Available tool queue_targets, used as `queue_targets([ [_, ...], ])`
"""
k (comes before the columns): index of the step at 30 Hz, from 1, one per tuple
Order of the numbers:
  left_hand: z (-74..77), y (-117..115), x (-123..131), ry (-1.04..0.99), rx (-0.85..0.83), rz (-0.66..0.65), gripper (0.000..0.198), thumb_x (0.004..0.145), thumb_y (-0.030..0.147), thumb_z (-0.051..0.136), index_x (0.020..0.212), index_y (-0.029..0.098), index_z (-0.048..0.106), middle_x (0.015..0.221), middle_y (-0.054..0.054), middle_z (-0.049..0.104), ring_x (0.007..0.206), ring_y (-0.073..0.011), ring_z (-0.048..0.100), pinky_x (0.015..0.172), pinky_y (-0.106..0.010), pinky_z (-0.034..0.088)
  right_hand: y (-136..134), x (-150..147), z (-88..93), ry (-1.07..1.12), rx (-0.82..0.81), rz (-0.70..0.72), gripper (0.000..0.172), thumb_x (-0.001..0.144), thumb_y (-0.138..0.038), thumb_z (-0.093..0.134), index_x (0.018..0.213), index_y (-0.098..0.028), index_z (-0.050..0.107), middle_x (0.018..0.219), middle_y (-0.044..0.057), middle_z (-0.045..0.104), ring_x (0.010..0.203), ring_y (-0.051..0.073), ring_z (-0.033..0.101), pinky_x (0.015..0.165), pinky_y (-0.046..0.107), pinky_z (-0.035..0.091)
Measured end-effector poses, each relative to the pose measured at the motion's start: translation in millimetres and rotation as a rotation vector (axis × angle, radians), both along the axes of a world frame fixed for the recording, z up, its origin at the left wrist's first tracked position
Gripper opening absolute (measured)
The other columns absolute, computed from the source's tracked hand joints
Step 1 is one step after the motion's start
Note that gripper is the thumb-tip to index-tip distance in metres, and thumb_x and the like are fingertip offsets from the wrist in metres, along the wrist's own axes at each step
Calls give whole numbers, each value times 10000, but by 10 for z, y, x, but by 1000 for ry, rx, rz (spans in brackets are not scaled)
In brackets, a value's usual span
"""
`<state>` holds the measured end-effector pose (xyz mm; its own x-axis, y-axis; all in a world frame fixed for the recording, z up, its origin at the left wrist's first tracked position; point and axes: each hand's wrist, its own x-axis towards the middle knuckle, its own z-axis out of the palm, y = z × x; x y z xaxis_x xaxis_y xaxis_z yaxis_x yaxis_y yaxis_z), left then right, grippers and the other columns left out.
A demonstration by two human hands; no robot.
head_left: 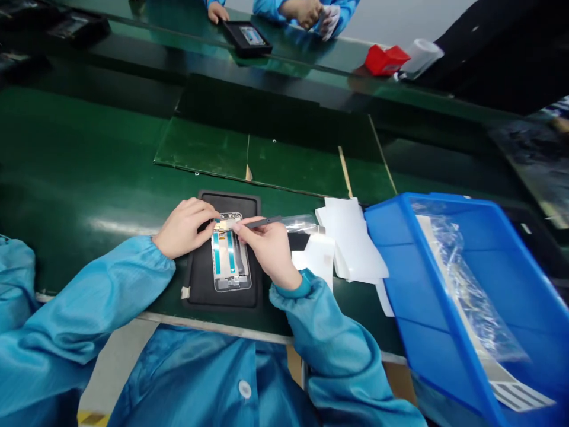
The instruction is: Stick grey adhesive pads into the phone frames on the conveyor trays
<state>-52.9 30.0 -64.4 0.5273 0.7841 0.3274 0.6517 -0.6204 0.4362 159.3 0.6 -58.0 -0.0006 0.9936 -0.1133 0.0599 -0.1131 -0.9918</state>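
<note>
An opened smartphone body [226, 261] with blue and silver strips lies upright in my view on a black padded tray [200, 279]. My left hand [185, 228] rests at the phone's upper left edge. Its thumb and forefinger come together there, and whatever may be between them is too small to make out. My right hand [269, 246] grips dark tweezers [264, 222] in a pinch. Their tip points at the upper part of the phone, close to my left fingertips. The exact contact spot is partly covered by my fingers.
White paper sheets [355, 243] and a clear plastic bag [297, 224] lie right of the tray. A blue bin [395, 267] holds plastic wrapping. Across the bench, a person's hands [306, 13] appear near another black tray [237, 41]. A red box [386, 60] stands farther back.
</note>
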Motion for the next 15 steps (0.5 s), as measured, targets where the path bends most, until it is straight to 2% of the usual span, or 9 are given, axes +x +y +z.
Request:
queue_targets([
  [6, 44, -29, 7, 126, 105, -90, 230, 992, 225, 472, 1009, 174, 696, 991, -54, 711, 961, -215, 621, 799, -359, 448, 114, 26, -14, -138, -40, -7, 250, 765, -393, 788, 817, -150, 769, 721, 52, 754, 632, 188, 694, 602, 283, 554],
  [15, 67, -60, 38, 227, 143, -106, 191, 966, 184, 508, 989, 148, 694, 992, -72, 684, 946, -238, 616, 779, -381, 459, 131, 15, 12, -172, -86, 20, 238, 753, -387, 802, 801, -159, 760, 755, 56, 768, 658, 198, 715, 628, 290, 579],
])
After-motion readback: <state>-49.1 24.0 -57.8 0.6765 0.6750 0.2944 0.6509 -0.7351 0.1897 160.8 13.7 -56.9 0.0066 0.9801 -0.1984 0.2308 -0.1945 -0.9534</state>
